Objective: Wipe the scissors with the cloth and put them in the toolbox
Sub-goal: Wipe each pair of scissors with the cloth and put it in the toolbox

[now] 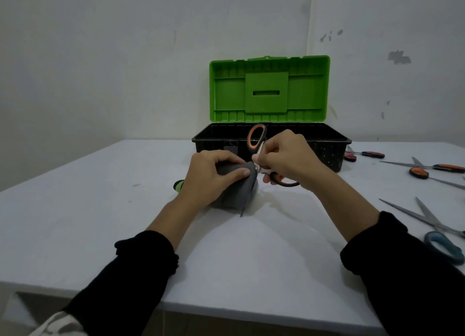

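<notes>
The toolbox (271,144) stands open at the far side of the table (75,222), its green lid (269,89) tipped back upright against the wall and its black tub facing the person. What lies inside the tub I cannot tell; the interior is dark and the near wall hides the floor of it.

Just in front of the box, both hands are busy over the table. The left hand (214,177) is closed around a grey cloth (239,192), thumb pressed on top, with the cloth bunched and hanging down until it touches the tabletop. The right hand (289,157) grips the scissors (258,147) by the handles (orange and black loops), one loop sticking up in front of the tub wall and the other showing below the fingers. The blades run leftward into the cloth and are mostly wrapped in it; a thin dark tip pokes out under the cloth near the table. Both forearms reach forward from black sleeves (125,280), wrists angled inward so the hands almost meet.

A small green object (178,185) peeks out behind the left wrist, too hidden to identify.

Off to the right, well apart from the hands, more scissors lie flat: a red-handled pair (364,155) beside the box, an orange-handled pair (432,169), and a blue-handled pair (437,237) nearest the edge.
</notes>
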Action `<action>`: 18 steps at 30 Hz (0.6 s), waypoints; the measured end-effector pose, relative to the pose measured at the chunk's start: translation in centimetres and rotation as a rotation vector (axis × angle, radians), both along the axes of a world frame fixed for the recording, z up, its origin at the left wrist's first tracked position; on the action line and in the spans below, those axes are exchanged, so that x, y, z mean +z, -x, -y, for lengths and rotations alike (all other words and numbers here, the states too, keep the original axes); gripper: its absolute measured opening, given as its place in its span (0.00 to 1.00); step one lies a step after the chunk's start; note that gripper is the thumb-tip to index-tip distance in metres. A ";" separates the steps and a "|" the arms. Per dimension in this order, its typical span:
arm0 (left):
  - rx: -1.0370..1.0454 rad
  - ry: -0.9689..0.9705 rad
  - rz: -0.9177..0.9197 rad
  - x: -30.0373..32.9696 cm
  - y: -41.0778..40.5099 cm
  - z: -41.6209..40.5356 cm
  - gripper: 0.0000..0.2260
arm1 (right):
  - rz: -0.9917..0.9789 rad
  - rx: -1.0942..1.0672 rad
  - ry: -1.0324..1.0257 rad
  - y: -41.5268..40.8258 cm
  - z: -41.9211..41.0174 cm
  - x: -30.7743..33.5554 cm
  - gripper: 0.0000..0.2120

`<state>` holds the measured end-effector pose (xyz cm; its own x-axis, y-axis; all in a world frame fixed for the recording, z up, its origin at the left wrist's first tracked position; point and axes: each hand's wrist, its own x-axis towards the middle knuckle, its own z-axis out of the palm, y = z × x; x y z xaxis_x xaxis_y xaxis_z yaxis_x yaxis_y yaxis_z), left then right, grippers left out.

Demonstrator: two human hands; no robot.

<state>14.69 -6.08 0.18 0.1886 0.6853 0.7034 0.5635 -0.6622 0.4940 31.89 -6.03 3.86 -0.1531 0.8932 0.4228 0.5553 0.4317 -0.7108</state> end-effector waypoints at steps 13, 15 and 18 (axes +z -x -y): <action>0.045 -0.106 -0.044 -0.7 -0.6 -0.4 0.09 | -0.043 0.004 0.013 -0.3 0.3 -0.4 0.13; 0.028 -0.089 -0.029 -0.6 -0.5 -0.4 0.08 | -0.059 0.009 0.019 -0.1 0.3 -0.5 0.12; 0.083 -0.093 -0.067 -0.4 -0.6 -0.2 0.08 | -0.072 0.015 0.028 -0.1 0.4 -0.2 0.12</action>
<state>15.24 -5.92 -0.20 0.1826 0.6329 0.7524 0.6475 -0.6533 0.3924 32.03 -6.38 3.62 -0.1368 0.9028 0.4078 0.4955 0.4188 -0.7610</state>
